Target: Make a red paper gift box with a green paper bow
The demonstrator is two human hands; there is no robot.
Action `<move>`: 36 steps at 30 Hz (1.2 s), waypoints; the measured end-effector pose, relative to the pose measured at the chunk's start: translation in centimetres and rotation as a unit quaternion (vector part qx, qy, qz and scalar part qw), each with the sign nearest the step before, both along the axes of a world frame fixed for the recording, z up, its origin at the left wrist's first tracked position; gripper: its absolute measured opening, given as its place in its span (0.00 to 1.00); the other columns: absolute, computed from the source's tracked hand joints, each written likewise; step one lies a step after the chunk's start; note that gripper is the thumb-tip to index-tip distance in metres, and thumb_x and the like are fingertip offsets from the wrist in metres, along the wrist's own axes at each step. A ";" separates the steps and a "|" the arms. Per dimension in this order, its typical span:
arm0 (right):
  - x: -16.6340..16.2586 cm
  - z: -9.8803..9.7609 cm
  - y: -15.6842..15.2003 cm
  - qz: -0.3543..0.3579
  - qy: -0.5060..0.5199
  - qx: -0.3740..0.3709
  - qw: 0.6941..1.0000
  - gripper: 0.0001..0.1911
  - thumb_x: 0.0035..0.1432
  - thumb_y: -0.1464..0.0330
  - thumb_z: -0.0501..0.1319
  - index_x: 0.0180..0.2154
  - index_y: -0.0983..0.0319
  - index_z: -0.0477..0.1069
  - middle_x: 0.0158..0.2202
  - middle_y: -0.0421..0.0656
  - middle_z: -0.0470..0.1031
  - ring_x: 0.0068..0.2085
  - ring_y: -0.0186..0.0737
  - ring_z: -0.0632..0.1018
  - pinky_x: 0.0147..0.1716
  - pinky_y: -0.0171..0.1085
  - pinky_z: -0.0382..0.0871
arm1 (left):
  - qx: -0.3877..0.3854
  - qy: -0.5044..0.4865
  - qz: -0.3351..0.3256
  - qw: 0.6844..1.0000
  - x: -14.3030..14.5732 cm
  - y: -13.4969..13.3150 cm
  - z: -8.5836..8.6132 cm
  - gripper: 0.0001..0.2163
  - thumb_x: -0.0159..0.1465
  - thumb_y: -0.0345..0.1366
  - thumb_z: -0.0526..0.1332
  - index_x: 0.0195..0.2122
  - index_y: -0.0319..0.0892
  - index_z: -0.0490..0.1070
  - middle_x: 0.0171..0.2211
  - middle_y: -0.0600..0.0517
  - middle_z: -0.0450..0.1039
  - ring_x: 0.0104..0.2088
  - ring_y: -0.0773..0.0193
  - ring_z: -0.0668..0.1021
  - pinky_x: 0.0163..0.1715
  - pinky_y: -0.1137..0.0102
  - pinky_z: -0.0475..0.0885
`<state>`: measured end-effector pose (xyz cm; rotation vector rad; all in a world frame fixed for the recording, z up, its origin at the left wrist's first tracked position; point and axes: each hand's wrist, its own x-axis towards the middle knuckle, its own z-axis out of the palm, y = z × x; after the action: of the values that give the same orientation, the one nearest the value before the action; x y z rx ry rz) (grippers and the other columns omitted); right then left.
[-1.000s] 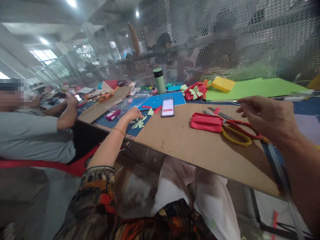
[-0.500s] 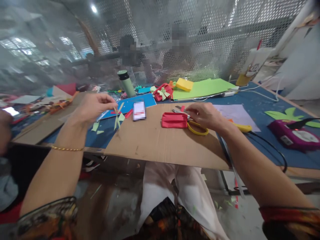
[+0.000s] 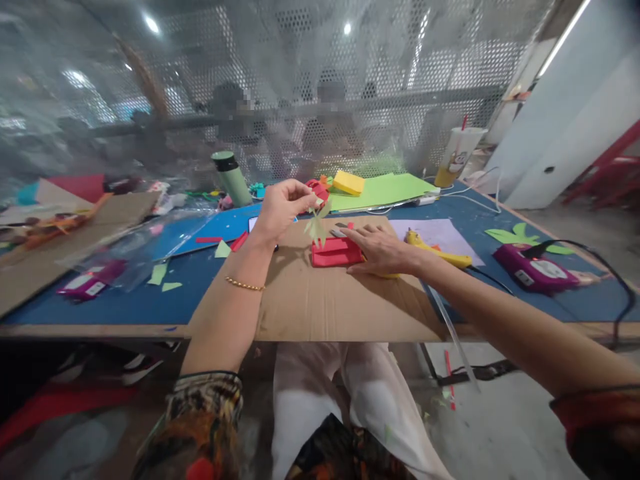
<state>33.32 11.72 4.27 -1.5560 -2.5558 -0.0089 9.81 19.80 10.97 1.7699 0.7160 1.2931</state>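
My left hand [image 3: 283, 208] is raised over the cardboard sheet [image 3: 325, 300] and pinches a pale green paper cut-out [image 3: 316, 223] that hangs from its fingertips. Just right of it, my right hand [image 3: 377, 247] lies flat with fingers spread on a folded red paper piece [image 3: 333, 253] and covers most of the yellow-handled scissors. The cut-out dangles right above the red piece's left end.
A yellow glue gun [image 3: 435, 247] lies right of my hand on lilac paper [image 3: 445, 230]. A purple device [image 3: 533, 273] with a black cable sits far right. Behind are a green flask [image 3: 230, 179], green sheets [image 3: 385, 190], a yellow pad [image 3: 349, 181], and people beyond the mesh.
My left hand has carried the green cut-out from the left side to the middle, above the red piece. My right hand has flattened onto the red piece and scissors. My view swung right.
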 end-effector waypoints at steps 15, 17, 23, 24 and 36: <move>-7.5 1.7 6.3 0.029 -0.006 -0.017 0.999 0.39 0.64 0.52 0.66 0.69 0.64 0.66 0.65 0.62 0.74 0.63 0.67 0.74 0.64 0.61 0.65 | 0.011 -0.089 0.043 0.995 -2.2 0.7 0.0 0.12 0.65 0.27 0.72 0.30 0.43 0.71 0.24 0.58 0.74 0.23 0.71 0.77 0.27 0.74 0.72; -6.9 2.2 7.0 0.033 0.027 -0.017 0.999 0.38 0.64 0.50 0.67 0.69 0.61 0.68 0.64 0.60 0.75 0.62 0.67 0.75 0.63 0.62 0.68 | 0.005 -0.087 0.035 0.996 -2.0 0.6 -0.1 0.12 0.65 0.25 0.70 0.29 0.43 0.70 0.22 0.59 0.73 0.22 0.71 0.77 0.26 0.75 0.71; -1.4 5.5 3.4 -0.006 0.208 0.044 0.977 0.22 0.69 0.56 0.62 0.58 0.58 0.81 0.53 0.51 0.85 0.50 0.54 0.83 0.52 0.53 0.79 | -0.031 -0.043 -0.006 0.999 -0.6 -1.0 -0.8 0.11 0.64 0.20 0.66 0.29 0.41 0.72 0.21 0.57 0.74 0.21 0.72 0.77 0.23 0.76 0.70; -0.9 6.0 2.0 -0.016 0.227 0.037 0.973 0.21 0.70 0.54 0.62 0.54 0.58 0.83 0.50 0.49 0.86 0.47 0.51 0.83 0.50 0.51 0.79 | -0.036 -0.023 -0.019 0.999 -0.2 -1.5 -1.1 0.11 0.64 0.20 0.67 0.29 0.41 0.72 0.21 0.57 0.74 0.20 0.72 0.77 0.23 0.75 0.69; -2.6 2.9 -1.8 -0.014 0.372 -0.030 0.928 0.08 0.58 0.64 0.66 0.38 0.61 0.80 0.31 0.42 0.81 0.32 0.39 0.78 0.33 0.37 0.68 | -0.124 0.057 -0.077 0.988 2.2 -5.6 -2.0 0.10 0.62 0.23 0.70 0.30 0.40 0.71 0.23 0.58 0.73 0.18 0.74 0.72 0.20 0.76 0.68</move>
<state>30.75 9.90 7.18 -1.2719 -1.9372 0.5501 12.01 14.15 8.96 1.6701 0.7533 0.9615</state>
